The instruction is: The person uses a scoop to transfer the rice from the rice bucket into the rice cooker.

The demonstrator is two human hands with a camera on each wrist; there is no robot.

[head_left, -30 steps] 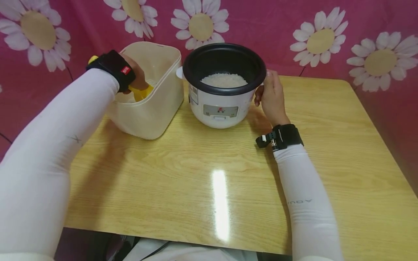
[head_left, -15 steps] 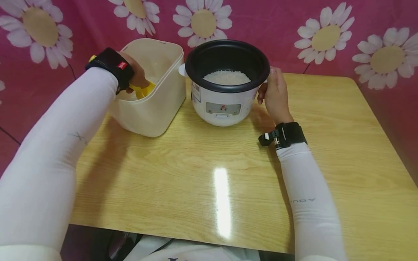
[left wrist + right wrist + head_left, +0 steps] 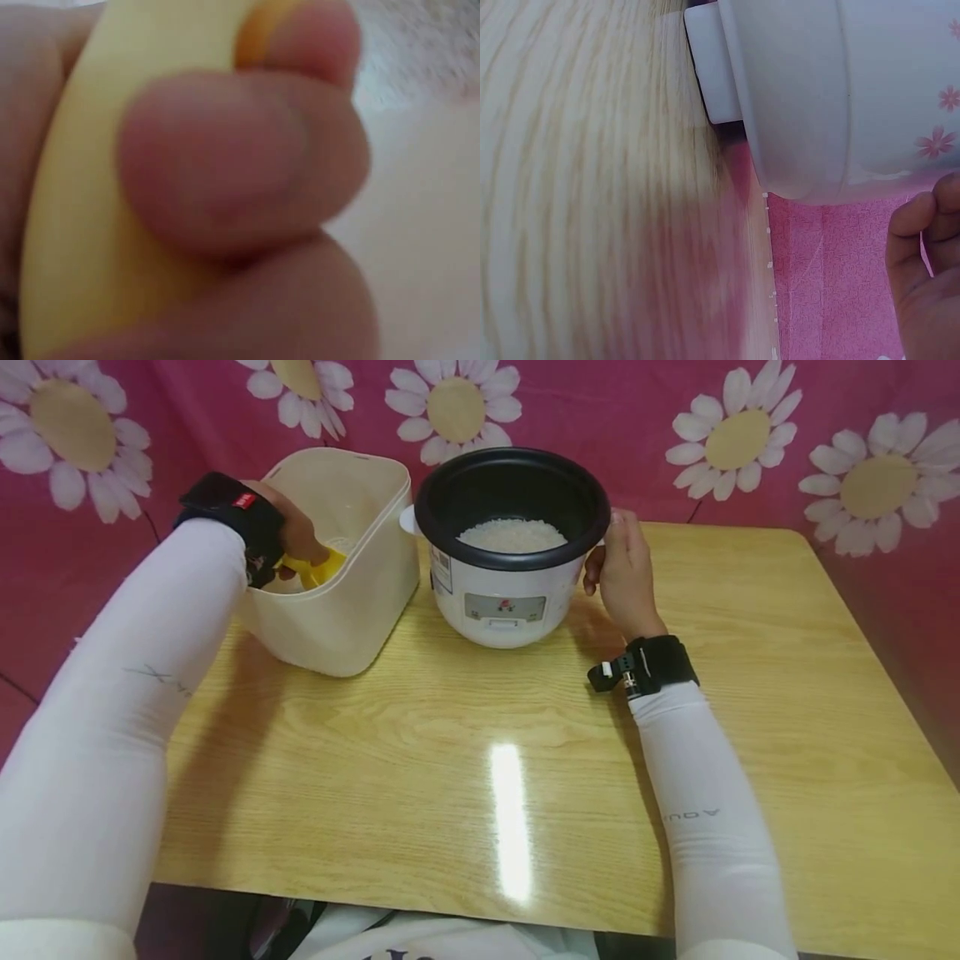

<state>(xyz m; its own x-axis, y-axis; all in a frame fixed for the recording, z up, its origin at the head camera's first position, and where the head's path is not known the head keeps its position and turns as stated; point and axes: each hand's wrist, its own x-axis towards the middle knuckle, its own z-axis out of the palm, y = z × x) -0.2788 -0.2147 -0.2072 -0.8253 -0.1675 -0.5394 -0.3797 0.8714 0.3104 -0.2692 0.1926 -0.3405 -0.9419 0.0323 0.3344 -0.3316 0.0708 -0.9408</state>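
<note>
My left hand is inside the cream plastic bin, gripping a yellow scoop. Close up in the left wrist view, curled fingers wrap the scoop's yellow handle, with blurred rice grains behind them. Just right of the bin stands a white rice cooker with a black inner pot that has white rice at its bottom. My right hand holds the cooker by its right side handle, thumb on top and fingers curled below. That handle is mostly hidden by the hand.
Both containers stand on a wood-grain table, near its back edge. A pink cloth with large white daisies hangs directly behind them. The cooker's left handle sits close to the bin's wall.
My left hand has shifted slightly leftward in the bin with the yellow scoop. The right hand stays at the cooker's handle. The whole head view has drifted a little.
</note>
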